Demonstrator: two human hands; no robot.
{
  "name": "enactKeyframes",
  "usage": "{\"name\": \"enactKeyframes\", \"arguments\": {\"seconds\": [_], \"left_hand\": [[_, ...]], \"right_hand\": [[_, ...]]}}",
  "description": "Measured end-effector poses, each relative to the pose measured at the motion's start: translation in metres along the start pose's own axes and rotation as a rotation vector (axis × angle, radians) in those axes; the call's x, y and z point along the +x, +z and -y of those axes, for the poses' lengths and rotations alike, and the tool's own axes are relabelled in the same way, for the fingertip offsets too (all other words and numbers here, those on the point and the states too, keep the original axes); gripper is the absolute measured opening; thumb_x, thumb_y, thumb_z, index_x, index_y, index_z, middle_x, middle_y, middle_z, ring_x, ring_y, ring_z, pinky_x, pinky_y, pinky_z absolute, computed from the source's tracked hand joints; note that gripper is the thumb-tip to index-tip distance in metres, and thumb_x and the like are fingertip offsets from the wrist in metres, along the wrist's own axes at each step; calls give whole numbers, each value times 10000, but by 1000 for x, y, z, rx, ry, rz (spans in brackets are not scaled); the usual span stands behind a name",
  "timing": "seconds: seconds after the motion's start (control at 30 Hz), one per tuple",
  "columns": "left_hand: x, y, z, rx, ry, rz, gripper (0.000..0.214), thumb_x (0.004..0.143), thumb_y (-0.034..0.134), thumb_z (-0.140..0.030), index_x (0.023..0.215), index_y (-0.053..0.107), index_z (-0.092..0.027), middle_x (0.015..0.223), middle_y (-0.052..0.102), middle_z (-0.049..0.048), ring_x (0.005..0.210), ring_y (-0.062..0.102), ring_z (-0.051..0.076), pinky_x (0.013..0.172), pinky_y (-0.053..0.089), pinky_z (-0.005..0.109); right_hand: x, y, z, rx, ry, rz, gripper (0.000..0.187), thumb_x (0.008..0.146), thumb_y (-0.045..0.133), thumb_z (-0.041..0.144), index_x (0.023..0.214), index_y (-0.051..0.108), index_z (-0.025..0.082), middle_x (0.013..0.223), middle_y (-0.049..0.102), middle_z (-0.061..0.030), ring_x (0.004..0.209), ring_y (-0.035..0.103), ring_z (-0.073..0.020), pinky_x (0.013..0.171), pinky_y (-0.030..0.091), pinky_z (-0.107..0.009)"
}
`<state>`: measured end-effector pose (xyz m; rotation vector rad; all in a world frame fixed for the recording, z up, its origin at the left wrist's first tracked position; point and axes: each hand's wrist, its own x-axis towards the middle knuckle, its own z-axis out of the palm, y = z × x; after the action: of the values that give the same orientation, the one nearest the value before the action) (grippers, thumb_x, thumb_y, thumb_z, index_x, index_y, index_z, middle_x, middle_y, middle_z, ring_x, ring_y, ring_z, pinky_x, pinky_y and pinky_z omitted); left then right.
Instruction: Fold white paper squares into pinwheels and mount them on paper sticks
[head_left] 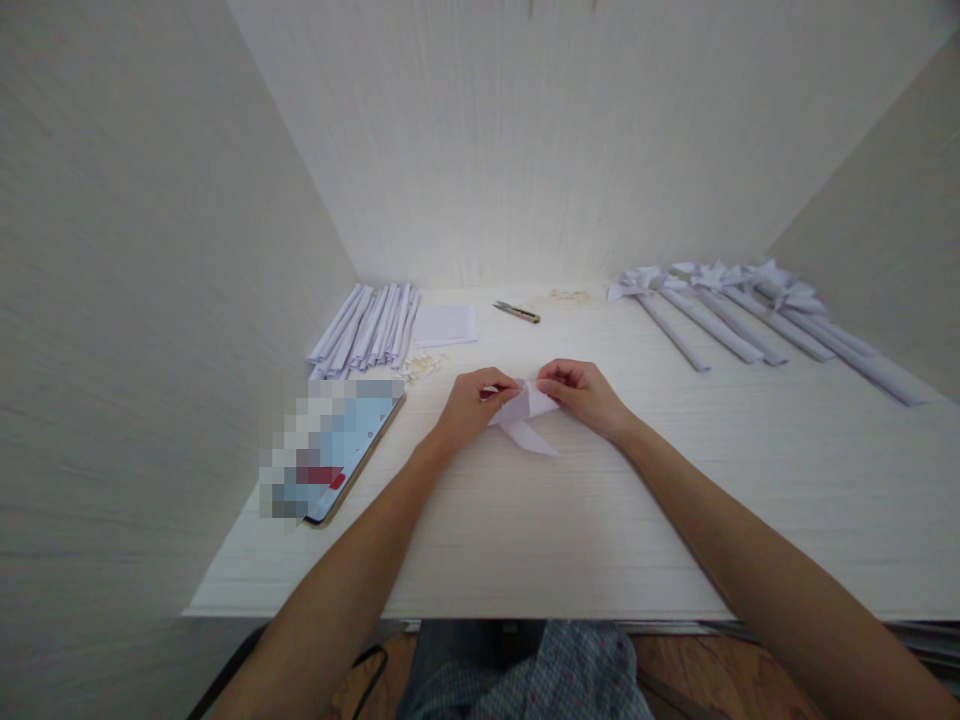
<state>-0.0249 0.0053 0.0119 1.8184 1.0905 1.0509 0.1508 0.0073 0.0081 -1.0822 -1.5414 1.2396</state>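
My left hand [471, 403] and my right hand [581, 393] meet at the middle of the white table [600, 520]. Both pinch a small folded piece of white paper [525, 415] between fingers and thumb. One pointed flap of the paper lies on the table just below the hands. Both hands are closed on the paper.
A row of rolled white paper tubes [367, 328] lies at the back left, with a stack of paper squares [446, 325] and small pins [421, 367] beside it. A small cutter [516, 312] lies behind. Finished paper pinwheels on tubes [750, 310] lie at the right. A phone [337, 450] rests left.
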Motion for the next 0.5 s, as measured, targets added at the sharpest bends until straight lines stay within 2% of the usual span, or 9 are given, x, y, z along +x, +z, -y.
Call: {"name": "enactKeyframes", "arguments": {"seconds": [0.5], "left_hand": [[0, 1, 2, 3, 10, 3, 105, 689, 566, -230, 684, 643, -157, 747, 663, 28, 715, 584, 125, 639, 476, 236]], "right_hand": [[-1, 0, 0, 12, -5, 23, 210, 626, 611, 358, 651, 550, 158, 532, 449, 47, 489, 347, -71, 472, 229, -234]]}}
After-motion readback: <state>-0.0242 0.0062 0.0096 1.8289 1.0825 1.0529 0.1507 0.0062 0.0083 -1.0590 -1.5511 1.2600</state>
